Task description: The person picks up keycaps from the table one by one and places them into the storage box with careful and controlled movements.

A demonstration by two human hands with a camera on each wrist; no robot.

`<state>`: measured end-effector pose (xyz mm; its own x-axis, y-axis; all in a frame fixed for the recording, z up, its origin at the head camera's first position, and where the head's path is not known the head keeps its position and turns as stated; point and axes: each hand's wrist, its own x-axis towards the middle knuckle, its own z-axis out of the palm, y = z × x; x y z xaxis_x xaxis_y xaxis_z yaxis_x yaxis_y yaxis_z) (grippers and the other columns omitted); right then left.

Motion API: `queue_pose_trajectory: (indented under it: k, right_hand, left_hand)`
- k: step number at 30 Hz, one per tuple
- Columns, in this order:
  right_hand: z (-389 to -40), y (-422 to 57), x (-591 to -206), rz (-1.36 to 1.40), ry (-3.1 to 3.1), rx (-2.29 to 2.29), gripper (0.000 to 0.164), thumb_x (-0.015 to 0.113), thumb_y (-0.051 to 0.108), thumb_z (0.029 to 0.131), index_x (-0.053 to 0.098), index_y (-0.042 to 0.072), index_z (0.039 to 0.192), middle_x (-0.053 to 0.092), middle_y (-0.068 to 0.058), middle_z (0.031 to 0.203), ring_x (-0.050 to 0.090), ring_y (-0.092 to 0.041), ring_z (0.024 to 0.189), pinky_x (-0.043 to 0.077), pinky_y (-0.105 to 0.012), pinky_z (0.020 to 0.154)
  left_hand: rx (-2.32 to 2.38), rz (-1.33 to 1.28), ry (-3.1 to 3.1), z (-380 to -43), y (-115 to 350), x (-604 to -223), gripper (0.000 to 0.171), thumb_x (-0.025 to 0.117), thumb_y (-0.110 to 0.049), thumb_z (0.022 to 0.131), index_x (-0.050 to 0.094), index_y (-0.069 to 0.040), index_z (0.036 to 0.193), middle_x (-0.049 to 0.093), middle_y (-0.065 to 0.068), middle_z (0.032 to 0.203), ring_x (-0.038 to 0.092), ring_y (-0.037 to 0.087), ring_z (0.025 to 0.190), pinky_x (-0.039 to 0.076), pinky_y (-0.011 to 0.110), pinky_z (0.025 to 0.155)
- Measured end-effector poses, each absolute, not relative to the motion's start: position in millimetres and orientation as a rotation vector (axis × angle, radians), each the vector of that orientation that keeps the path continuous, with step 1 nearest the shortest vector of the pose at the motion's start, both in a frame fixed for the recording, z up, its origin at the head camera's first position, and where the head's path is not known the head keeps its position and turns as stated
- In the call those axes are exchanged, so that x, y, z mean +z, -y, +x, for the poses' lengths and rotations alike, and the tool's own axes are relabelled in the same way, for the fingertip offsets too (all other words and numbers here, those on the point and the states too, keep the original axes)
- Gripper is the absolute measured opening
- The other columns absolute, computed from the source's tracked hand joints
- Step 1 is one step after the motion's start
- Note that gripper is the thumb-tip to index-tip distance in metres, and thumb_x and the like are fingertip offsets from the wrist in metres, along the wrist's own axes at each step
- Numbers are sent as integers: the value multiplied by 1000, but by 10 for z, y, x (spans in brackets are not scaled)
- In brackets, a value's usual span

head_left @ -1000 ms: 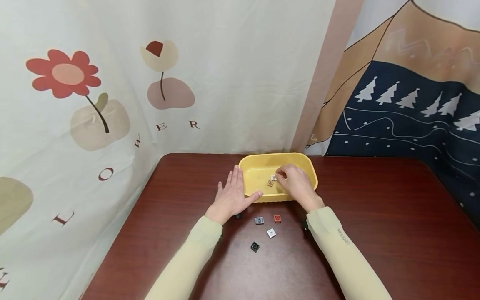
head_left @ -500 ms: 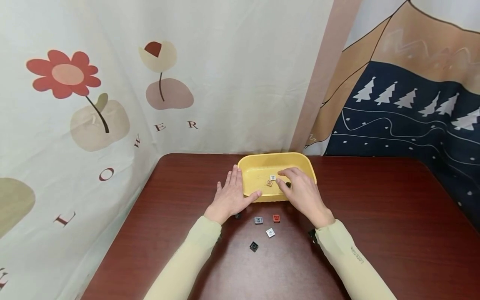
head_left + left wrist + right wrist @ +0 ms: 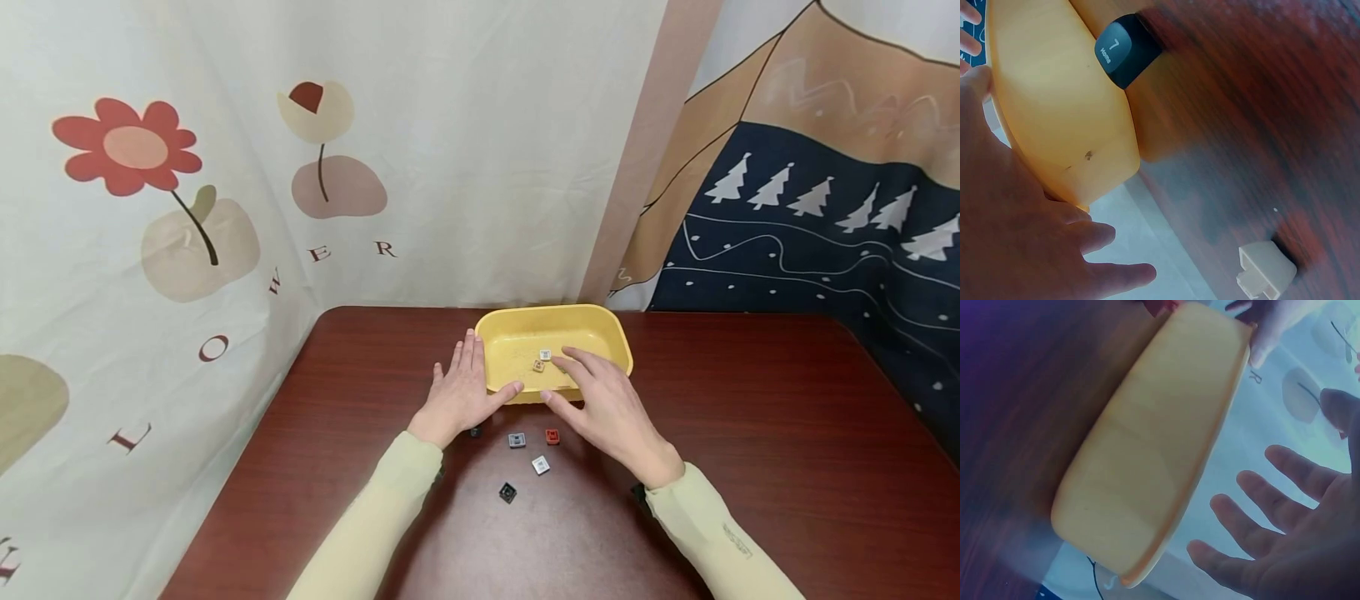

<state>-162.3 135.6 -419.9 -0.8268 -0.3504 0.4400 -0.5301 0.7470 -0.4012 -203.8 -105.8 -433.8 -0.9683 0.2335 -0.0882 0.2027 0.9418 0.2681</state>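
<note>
A yellow tub [image 3: 525,333] stands near the table's back edge, holding a white keycap [image 3: 545,355] and a tan keycap [image 3: 538,367]. My left hand [image 3: 459,396] rests on its left end, fingers straight and thumb over the front rim. Over the tub's front right part is my right hand [image 3: 611,408], fingers spread and nothing held; the right wrist view shows the same. It hides part of the tub's floor. On the table before the tub lie a grey-blue keycap [image 3: 517,440], a red keycap [image 3: 552,437], a white keycap [image 3: 541,465] and a black keycap [image 3: 507,493].
A dark keycap marked "7 Home" [image 3: 1124,51] sits against the tub's side, mostly behind my left wrist in the head view. The brown table [image 3: 750,433] extends to both sides. A printed curtain [image 3: 465,167] hangs behind it.
My right hand has drawn back toward me and to the right, its fingers spreading from a pinch. A dark piece seen beneath it half a second ago is now hidden. The left hand stays put.
</note>
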Motion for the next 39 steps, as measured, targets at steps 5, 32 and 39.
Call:
queue_pose_trajectory:
  k: [5,32,39]
  right_hand:
    - [-1520,-1348,-4225,721,2644,693,65,75,51,91,66,9,139,57,-15,147,52,-41,135,35,-70,108]
    - [-1056,-1169,-4424,1237,2525,471,66,70,62,91,68,13,135,56,-10,150,57,-31,133,45,-61,105]
    - [-1003,-1062,-4478,1338,2487,416,61,74,59,90,69,14,131,60,-8,145,60,-26,128,48,-54,103]
  left_hand:
    - [390,334,-2975,-2034,1063,-4331,114,41,-81,94,7,2,165,-1,15,173,11,35,158,20,65,119]
    - [402,329,-2981,-2014,1065,-4329,115,41,-81,94,5,2,165,-1,16,173,12,35,158,20,66,119]
    - [401,324,-2976,-2016,1062,-4333,115,41,-81,94,4,1,165,-2,15,173,11,34,158,19,65,120]
